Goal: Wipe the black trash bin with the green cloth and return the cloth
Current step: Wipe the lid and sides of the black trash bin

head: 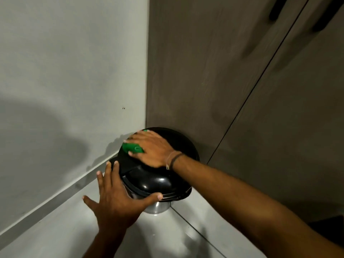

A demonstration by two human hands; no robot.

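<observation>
The black trash bin (158,181) stands on the floor in the corner, seen from above, with a glossy domed lid and a shiny metal body below. My right hand (150,148) lies flat on the far part of the lid, pressing the green cloth (133,148) under its palm and fingers; only a small fold of cloth shows. My left hand (115,200) rests spread against the near left rim of the bin, thumb along the front edge, fingers apart.
A grey wall (65,81) with a skirting board (46,200) runs on the left. Brown wooden cabinet doors (223,81) stand right behind the bin. The pale tiled floor (167,239) lies below, with a dark object at the far right edge.
</observation>
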